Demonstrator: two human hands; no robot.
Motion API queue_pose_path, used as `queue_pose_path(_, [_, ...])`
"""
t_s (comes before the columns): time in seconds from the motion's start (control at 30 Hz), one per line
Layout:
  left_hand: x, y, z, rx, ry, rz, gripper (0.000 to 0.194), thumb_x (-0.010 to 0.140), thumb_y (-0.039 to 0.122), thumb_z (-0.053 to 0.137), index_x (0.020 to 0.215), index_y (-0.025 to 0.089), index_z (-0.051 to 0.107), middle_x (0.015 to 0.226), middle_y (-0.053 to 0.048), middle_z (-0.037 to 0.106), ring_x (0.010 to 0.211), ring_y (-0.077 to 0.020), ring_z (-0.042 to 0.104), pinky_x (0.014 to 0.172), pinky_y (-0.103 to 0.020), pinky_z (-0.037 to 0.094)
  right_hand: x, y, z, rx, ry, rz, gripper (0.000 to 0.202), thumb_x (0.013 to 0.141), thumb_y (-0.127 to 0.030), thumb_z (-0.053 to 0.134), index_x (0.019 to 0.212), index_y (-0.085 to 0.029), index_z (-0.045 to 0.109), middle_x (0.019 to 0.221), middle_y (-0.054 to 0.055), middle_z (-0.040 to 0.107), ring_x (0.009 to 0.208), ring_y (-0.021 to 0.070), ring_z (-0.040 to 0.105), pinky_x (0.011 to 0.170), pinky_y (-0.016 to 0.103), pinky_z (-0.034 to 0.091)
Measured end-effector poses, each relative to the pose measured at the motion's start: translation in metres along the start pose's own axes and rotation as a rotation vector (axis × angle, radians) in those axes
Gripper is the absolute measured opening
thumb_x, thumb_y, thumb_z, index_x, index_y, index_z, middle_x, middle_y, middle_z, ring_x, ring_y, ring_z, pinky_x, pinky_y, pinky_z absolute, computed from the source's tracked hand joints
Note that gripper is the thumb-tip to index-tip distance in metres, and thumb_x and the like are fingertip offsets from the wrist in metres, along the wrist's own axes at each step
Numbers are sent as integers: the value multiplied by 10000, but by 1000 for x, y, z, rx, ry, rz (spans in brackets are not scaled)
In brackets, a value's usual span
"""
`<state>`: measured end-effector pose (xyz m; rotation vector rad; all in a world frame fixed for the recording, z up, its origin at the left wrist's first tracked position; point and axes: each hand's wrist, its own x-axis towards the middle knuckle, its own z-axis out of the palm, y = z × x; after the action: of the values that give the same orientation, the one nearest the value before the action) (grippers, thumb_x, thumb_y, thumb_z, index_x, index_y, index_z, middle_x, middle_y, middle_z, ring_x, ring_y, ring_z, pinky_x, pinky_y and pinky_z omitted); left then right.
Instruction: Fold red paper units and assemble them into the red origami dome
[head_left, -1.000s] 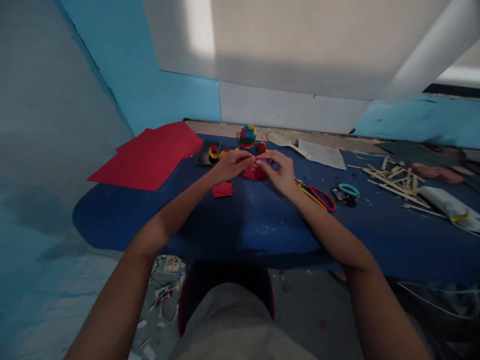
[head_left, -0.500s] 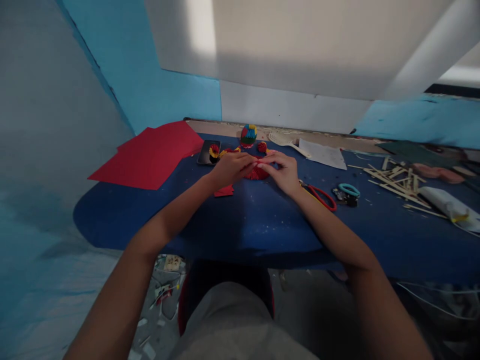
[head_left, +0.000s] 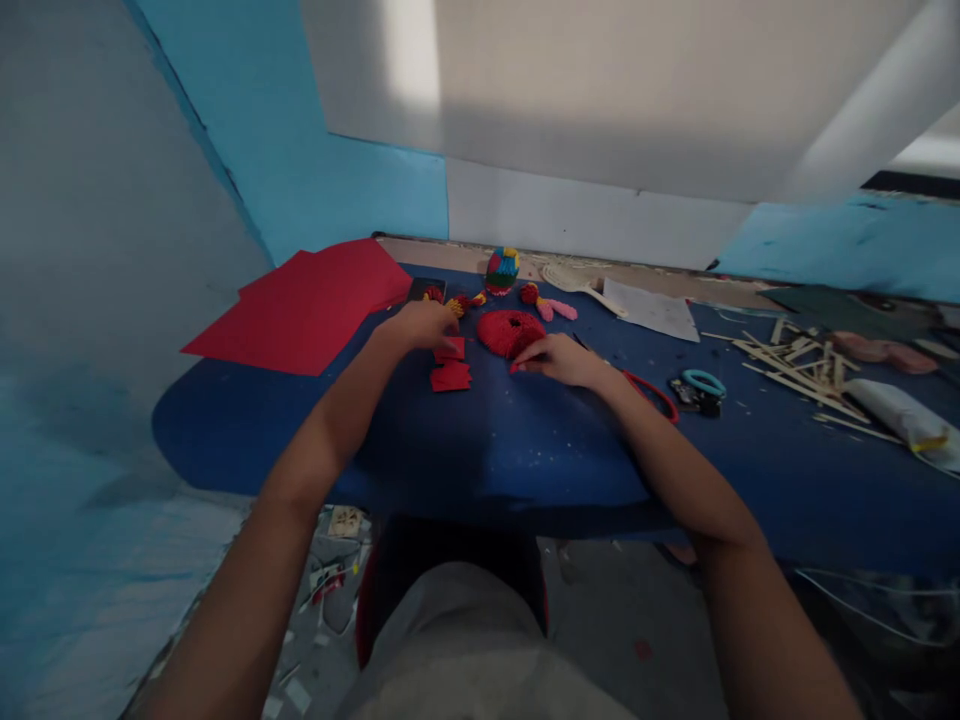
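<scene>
My right hand is closed in a pinch on a small red paper piece, at the near right edge of a round red folded-paper ring. My left hand reaches over small red paper pieces left of the ring. Its fingers are partly bent and apart, close to the upper pieces, and I cannot make out whether they touch them. A dark phone lies behind my left hand.
Large red sheets lie at the left. Behind the ring are a multicoloured paper egg, pink pieces and a cream brush. Red-handled scissors, a teal ring and thin sticks lie right.
My hands have parted. The left moved left to the small red papers; the right came down and nearer with a small red piece, uncovering the red ring.
</scene>
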<state>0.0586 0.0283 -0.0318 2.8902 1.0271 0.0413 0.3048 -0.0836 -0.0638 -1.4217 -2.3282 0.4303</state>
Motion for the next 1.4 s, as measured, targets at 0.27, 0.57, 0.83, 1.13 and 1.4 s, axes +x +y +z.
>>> queue_pose_path(0.27, [0, 5, 3, -8, -38, 32, 190, 680, 357, 695, 581, 195, 686, 640, -65, 661, 604, -172, 563, 596, -250, 367, -3, -8, -6, -225, 330, 321, 313, 843, -363, 630, 1113, -229, 714, 792, 41, 726, 640, 175, 618, 581, 284, 436])
queue_pose_path(0.57, [-3, 12, 1, 92, -31, 45, 229, 770, 276, 599, 578, 179, 677, 619, -75, 638, 592, -174, 568, 599, -263, 372, -2, -12, -6, -169, 465, 253, 181, 824, -321, 607, 897, -235, 747, 740, 15, 720, 639, 157, 604, 553, 265, 366])
queue_pose_path(0.83, [-3, 7, -1, 18, 128, -21, 116, 673, 331, 748, 652, 221, 718, 695, -50, 670, 714, -211, 595, 617, -269, 362, -1, -15, -4, -182, 392, 252, 153, 818, -287, 611, 899, -238, 730, 785, 10, 730, 660, 159, 615, 572, 273, 390])
queue_pose_path(1.13, [-3, 24, -2, -624, 367, 99, 113, 809, 187, 570, 911, 152, 605, 782, -22, 650, 676, -119, 568, 660, -227, 434, 4, -16, 7, -146, 580, -74, 397, 791, -383, 696, 1144, -207, 656, 1161, 106, 645, 1073, 269, 603, 895, 430, 499])
queue_pose_path(1.4, [1, 42, 5, -918, 367, 85, 198, 791, 139, 567, 937, 124, 700, 855, -52, 705, 698, -113, 608, 669, -230, 481, 4, -22, 7, -300, 660, -319, 187, 916, -285, 541, 904, -248, 725, 1209, 96, 639, 1125, 240, 592, 949, 426, 485])
